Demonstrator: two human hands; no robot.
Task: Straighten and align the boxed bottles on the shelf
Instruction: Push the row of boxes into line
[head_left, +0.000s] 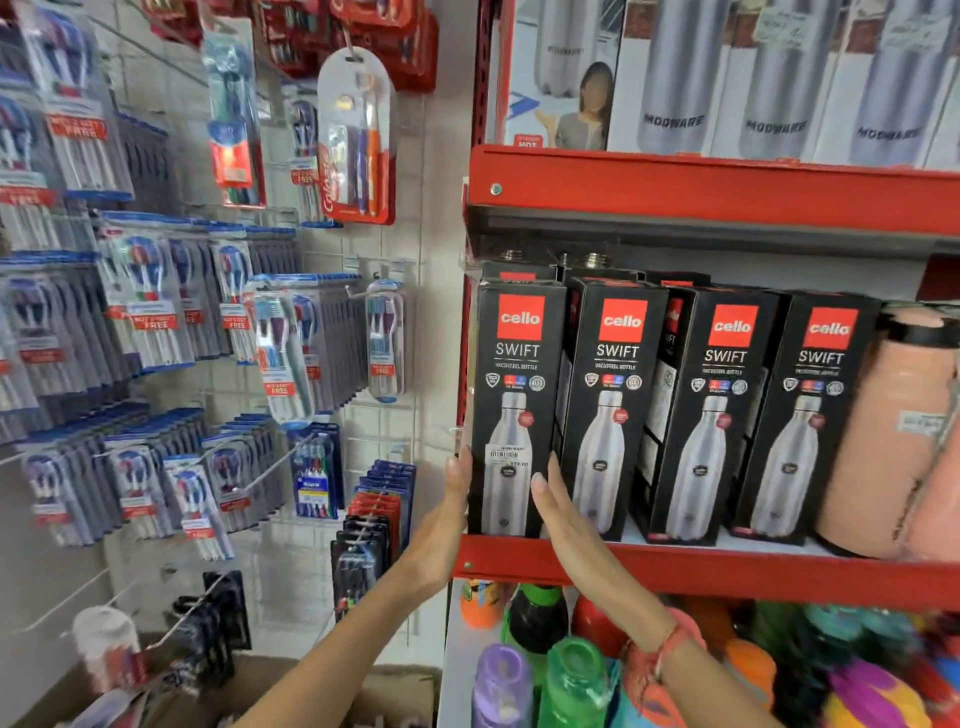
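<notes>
Several black boxed bottles stand in a row on the red shelf (779, 574). The leftmost box (517, 364) sits at the shelf's left end, upright. My left hand (447, 514) presses flat against its lower left side. On its lower right edge lies my right hand (558, 512), fingers straight, between it and the second box (613, 364). The third box (719, 405) and the fourth box (813, 410) stand turned slightly to the left. More boxes stand behind the front row.
A peach flask (893, 436) stands right of the boxes. White bottle boxes (675, 78) fill the shelf above. Coloured plastic bottles (571, 680) crowd the shelf below. Toothbrush packs (156, 322) hang on a wire grid to the left.
</notes>
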